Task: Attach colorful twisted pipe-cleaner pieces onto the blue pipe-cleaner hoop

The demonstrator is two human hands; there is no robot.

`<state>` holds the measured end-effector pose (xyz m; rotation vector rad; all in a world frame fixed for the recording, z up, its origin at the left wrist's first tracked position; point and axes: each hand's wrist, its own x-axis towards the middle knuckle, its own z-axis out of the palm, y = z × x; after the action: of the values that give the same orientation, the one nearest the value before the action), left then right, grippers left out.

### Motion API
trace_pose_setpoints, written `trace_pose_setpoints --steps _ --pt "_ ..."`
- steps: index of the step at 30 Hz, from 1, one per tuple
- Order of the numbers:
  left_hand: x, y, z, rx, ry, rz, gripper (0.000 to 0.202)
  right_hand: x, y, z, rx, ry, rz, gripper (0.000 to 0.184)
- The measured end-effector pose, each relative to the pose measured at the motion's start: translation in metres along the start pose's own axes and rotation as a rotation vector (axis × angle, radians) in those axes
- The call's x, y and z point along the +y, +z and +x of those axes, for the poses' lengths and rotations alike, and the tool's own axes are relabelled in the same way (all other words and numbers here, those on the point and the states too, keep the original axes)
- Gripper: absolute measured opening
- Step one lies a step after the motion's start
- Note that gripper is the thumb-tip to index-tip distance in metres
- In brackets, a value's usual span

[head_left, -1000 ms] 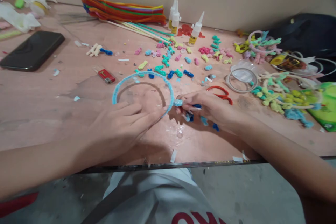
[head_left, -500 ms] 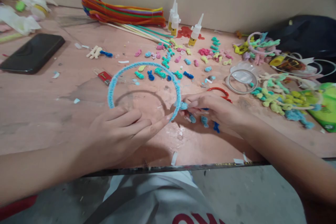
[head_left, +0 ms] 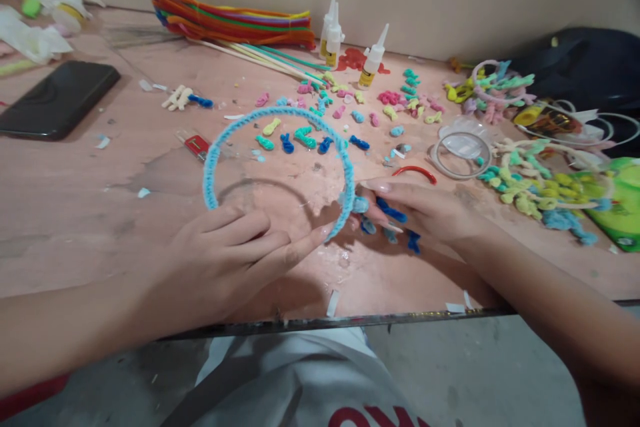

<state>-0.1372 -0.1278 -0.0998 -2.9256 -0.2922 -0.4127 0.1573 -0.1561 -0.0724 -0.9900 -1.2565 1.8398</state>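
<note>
"Hoop (head_left: 209, 173), light blue, one. Location?"

"Over the surface (head_left: 90, 227), far edge raised. Left hand (head_left: 237, 247) closed on its near edge; right hand (head_left: 425, 207) at its right side, beside a light-blue knot (head_left: 361, 205). Whether it grips the knot, cannot tell. Knot across or merely against the hoop: likewise."

"Reason for the hold?"

"Judged: left steadies, leaving the right side exposed to the knot."

"Orientation?"

"Ring, no long axis; tilted, opening toward the near side. Knot: axis roughly crosswise, bulk outward."
</note>
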Motion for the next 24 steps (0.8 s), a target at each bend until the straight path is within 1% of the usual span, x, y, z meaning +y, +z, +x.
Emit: trace_pose_setpoints --steps 2,4,7,9,12,14,17,19,21,24 --pt "0.000 -0.002 0.000 0.003 -0.007 -0.025 0.051 0.003 -0.001 0.000 -0.002 -0.004 0.029 0.049" --pt "0.000 -0.004 0.001 -0.004 0.006 -0.047 0.052 0.008 -0.004 0.002 -0.022 -0.046 0.031 0.047" --pt "0.000 -0.007 0.002 0.002 0.019 -0.063 0.053 0.013 -0.008 0.005 -0.106 -0.123 0.041 0.049" --pt "0.001 -0.008 0.003 -0.004 -0.001 -0.056 0.053 0.013 -0.008 0.008 -0.129 -0.138 0.024 0.051" --pt "0.001 -0.009 0.003 -0.020 -0.029 -0.023 0.057 0.013 -0.008 0.010 -0.105 -0.162 -0.026 0.050" --pt "0.001 -0.009 0.003 -0.006 -0.025 -0.024 0.059 0.015 -0.009 0.010 -0.082 -0.180 -0.040 0.049" --pt "0.000 -0.008 0.004 -0.018 -0.020 -0.031 0.062 0.020 -0.012 0.009 -0.054 -0.192 -0.047 0.046" --pt "-0.001 -0.007 0.004 -0.022 -0.026 -0.037 0.061 0.024 -0.014 0.009 -0.050 -0.181 -0.056 0.043" --pt "-0.002 -0.004 0.004 0.010 -0.026 -0.061 0.058 0.026 -0.014 0.010 -0.040 -0.166 -0.059 0.045" --pt "-0.003 -0.002 0.002 0.023 -0.020 -0.073 0.055 0.025 -0.010 0.014 0.031 -0.158 -0.015 0.050"
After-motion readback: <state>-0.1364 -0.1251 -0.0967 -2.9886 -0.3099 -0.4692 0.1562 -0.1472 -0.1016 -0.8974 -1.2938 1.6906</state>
